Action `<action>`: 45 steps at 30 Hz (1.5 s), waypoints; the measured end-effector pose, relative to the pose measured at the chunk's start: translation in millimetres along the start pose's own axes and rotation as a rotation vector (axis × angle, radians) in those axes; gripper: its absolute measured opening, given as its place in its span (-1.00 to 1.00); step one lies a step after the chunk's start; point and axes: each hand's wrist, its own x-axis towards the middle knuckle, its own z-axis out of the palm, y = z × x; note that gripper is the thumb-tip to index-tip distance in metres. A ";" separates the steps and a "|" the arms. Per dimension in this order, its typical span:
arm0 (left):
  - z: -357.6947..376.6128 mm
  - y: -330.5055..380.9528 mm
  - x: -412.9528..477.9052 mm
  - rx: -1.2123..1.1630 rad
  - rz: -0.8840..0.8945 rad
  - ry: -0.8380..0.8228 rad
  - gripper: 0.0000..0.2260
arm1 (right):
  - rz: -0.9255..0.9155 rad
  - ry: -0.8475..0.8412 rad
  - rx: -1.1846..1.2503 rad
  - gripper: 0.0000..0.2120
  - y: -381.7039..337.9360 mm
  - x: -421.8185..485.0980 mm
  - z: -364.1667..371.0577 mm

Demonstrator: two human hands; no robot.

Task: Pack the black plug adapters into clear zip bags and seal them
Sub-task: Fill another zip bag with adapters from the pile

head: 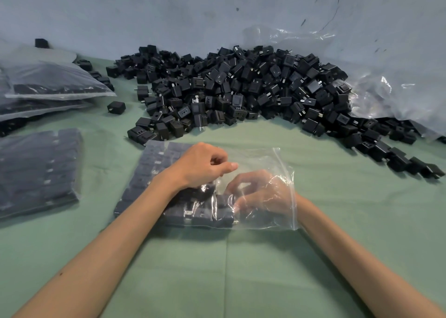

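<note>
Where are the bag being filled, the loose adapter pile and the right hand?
bag being filled (pixel 263 157): head view, clear empty part.
loose adapter pile (pixel 241 86): head view, heap's middle.
right hand (pixel 261 194): head view, back of hand.

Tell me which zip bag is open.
The centre bag: the right hand is inside its mouth, the left hand pinches its top film. The filled bags at left lie untouched.

Black adapters (pixel 229 88); green cloth (pixel 217 269) — clear bag (pixel 260 156); grey wall (pixel 169 11).
</note>
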 end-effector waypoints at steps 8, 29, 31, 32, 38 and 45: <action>-0.2 0.7 -0.4 0.004 0.001 -0.002 -0.67 | -0.002 0.016 -0.054 -0.85 -6.4 -4.4 -0.9; -0.5 -2.3 0.1 -0.040 -0.049 -0.012 -0.68 | 0.363 0.865 -1.043 -0.40 -22.9 58.2 -214.2; -0.1 -1.9 -0.1 -0.038 -0.056 -0.014 -0.68 | 0.441 0.819 -1.077 -0.41 -15.6 60.7 -216.5; -0.2 -1.8 -0.1 -0.038 -0.058 -0.015 -0.68 | 0.425 0.866 -1.074 -0.45 -14.1 61.3 -215.4; -0.5 -0.3 -0.4 -0.044 -0.068 -0.021 -0.68 | 0.436 1.079 -1.164 -0.64 -22.3 66.1 -208.0; -1.0 0.6 -0.4 -0.035 -0.072 -0.022 -0.67 | 0.293 1.015 -1.216 -0.61 -11.3 52.7 -212.6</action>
